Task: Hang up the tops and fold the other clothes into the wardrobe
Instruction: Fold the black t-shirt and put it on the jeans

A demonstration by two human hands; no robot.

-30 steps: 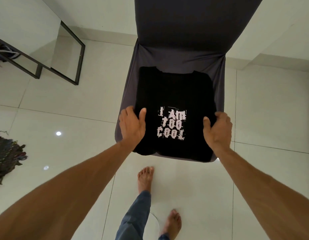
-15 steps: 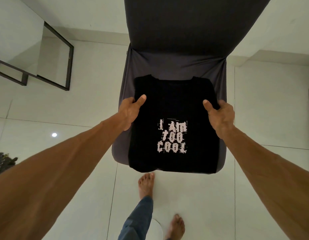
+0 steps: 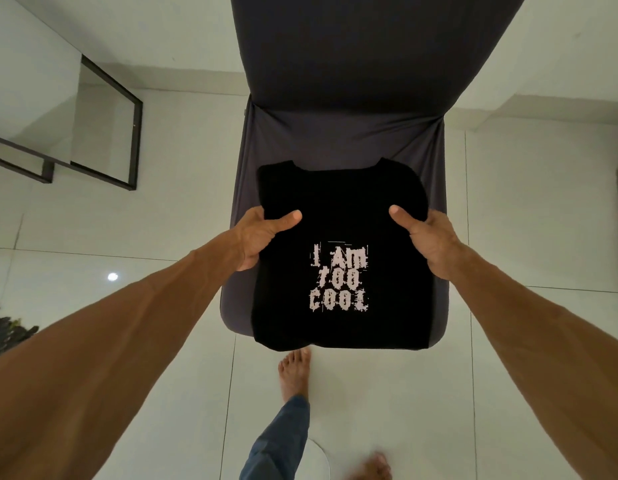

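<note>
A folded black T-shirt (image 3: pixel 342 202) with pale lettering "I AM TOO COOL" lies over the seat of a dark grey covered chair (image 3: pixel 338 133). My left hand (image 3: pixel 262 237) grips the shirt's left edge, thumb on top and fingers tucked underneath. On the opposite edge my right hand (image 3: pixel 428 240) holds it the same way. The shirt's lower edge hangs past the chair's front rim. No wardrobe or hanger is in view.
White tiled floor surrounds the chair. A black metal frame (image 3: pixel 106 133) with a glass panel stands at the left. A dark bundle of cloth (image 3: pixel 6 334) lies at the far left edge. My bare feet and a blue trouser leg (image 3: pixel 279 441) are below the chair.
Both hands slid from the shirt's lower sides up to its upper sides and took hold. The shirt has shifted toward me, its lower edge now past the seat's front.
</note>
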